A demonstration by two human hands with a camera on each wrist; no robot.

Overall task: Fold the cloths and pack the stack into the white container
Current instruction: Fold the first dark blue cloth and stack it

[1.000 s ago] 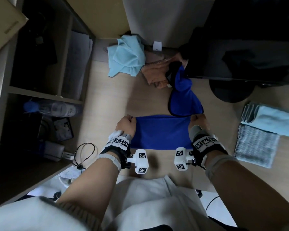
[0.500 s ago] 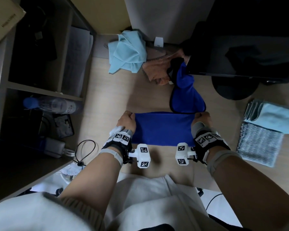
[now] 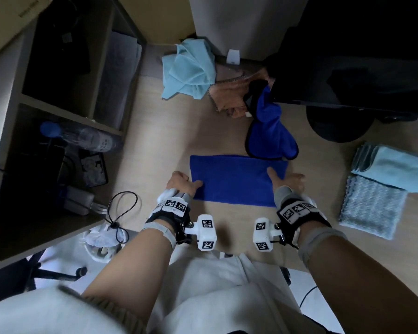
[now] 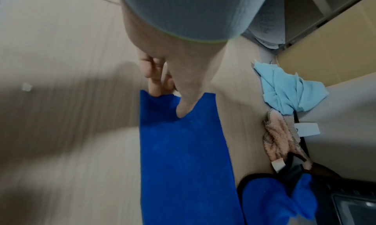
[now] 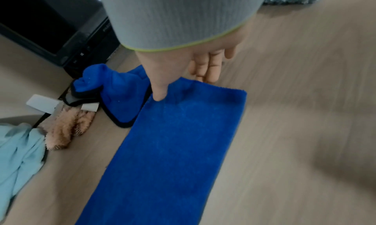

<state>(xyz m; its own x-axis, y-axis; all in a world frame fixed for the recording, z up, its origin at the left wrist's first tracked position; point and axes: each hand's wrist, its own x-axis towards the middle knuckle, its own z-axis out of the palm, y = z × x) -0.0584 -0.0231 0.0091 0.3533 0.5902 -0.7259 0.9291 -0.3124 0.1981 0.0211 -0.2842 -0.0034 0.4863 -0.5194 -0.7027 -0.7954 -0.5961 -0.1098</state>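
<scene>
- The blue cloth [image 3: 237,180] lies flat on the desk [image 3: 155,145] as a long strip, folded once by the look of it.
- The left hand [image 3: 182,183] pinches 1 short end, thumb on top and fingers at the edge; the right hand [image 3: 286,180] does the same at the other end.
- To fold well, 1 end should probably be carried squarely onto the other, edges matched.
- Only the wrist views show the fingers [image 4: 154,85] at the hem; only the head view shows the folded stack [image 3: 381,186]. No white container is clearly visible.
</scene>
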